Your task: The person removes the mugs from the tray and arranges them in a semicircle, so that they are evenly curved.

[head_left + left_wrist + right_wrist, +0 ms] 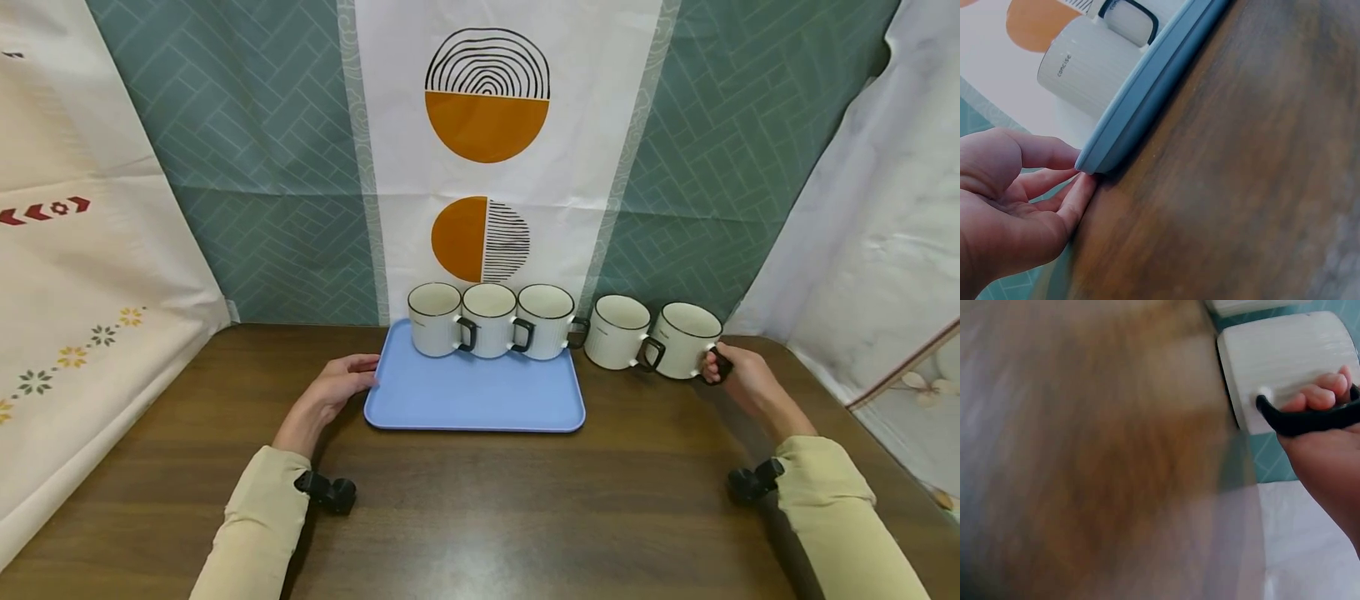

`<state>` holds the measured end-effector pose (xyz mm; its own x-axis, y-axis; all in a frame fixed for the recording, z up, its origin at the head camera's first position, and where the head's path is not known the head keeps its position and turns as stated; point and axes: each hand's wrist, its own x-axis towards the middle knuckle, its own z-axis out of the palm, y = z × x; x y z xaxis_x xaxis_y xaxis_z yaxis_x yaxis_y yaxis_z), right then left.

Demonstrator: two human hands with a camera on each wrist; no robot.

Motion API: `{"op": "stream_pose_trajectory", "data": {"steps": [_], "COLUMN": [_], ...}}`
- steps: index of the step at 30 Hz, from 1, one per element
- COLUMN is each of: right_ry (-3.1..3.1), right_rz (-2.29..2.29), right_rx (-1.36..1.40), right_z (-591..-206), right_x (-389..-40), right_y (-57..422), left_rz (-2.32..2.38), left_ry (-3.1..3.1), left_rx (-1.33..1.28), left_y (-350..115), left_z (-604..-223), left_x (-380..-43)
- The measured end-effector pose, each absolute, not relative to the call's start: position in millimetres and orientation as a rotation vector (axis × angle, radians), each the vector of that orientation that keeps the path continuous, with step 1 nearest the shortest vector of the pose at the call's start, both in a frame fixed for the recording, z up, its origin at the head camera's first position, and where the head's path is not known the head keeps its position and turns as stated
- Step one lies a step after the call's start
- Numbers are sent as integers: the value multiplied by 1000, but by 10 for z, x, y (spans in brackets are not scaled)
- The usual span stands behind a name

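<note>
At the left rim of a blue tray (472, 400), my left hand (341, 387) pinches the edge. In the left wrist view the thumb (1050, 152) lies on the rim and the fingertips reach under it. Three white mugs with black handles stand in a row along the tray's back: a left mug (435, 325), a middle mug (489, 325) and a right mug (545, 325). On the far right, my right hand (738, 379) grips the black handle of another white mug (682, 342), its fingers curled through it. Whether that mug touches the table cannot be told.
Another white mug (615, 333) stands on the wooden table (480, 508) between the tray and the gripped mug. Behind the table hangs a patterned cloth (487, 179), close to the mugs. Light cloths hang at the left and right sides.
</note>
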<state>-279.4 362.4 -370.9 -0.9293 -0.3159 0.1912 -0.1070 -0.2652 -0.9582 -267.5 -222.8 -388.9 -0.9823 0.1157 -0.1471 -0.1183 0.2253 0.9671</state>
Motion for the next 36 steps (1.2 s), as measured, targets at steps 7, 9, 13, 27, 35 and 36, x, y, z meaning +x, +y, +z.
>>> {"op": "stream_pose_trajectory", "data": {"steps": [7,9,13,27,35,36], "right_ry": [1863,1863,1874,1812,2234,2328], "right_rz": [-2239,-2229,-2192,-2241,-2090,-2027], "right_rx": [-567,-590,-652,-692,-475,-434], "right_z": [-3747,-3750,-3746,-3755,-3702,-3683], "right_x": [-2764,-2750,-2713,-2670,-2605,-2599], "right_y": [3640,3649,3659,3577,3518,3510], "left_rz": [1846,1851,1850,1866,1865,1865], "left_ry": [2302,2298,2306,2300,2297,2296], "left_rx": [17,24,42,-4,2,-1], "left_y": [-2226,-2211,-2192,-2223,-2225,-2229], "left_z": [-3869,-3867,-3865,-3882,-3883,-3885], "left_x": [-2664,-2657,-2647,-2669,-2665,-2667]}}
